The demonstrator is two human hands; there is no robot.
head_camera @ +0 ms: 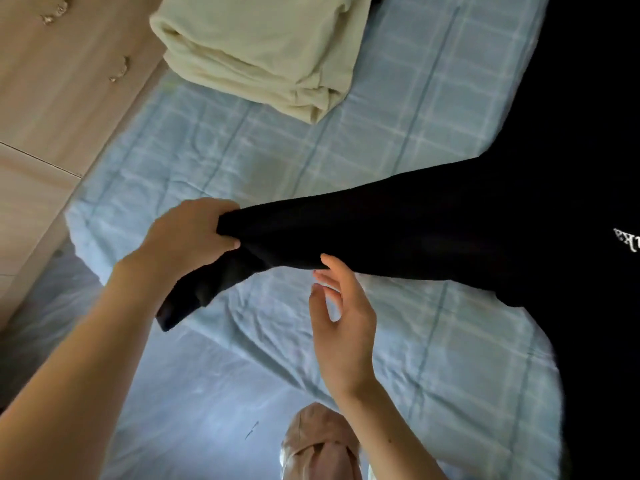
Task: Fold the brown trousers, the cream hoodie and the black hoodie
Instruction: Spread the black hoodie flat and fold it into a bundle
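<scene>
Grip: left hand (187, 233) clutches black hoodie (450, 230) sleeve; right hand (343, 317) slack below

Cut by the frame: the black hoodie (571, 133) and its unreadable white print (628, 240) at right, the cream hoodie (263, 46) at top, an unidentifiable pinkish object (320, 441) at bottom; fingertips of the left hand (187, 237) hidden behind the sleeve (346, 230).

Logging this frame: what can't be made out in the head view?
Black hoodie: body and far sleeve run off the right edge, head view.
White print: cut by that edge, unreadable.
Pinkish-brown bundle: cut by the bottom edge; trousers or not, cannot tell.
Left hand: some fingers hidden behind the near sleeve it grips.
Right hand: touching that sleeve or just short, unclear.
</scene>
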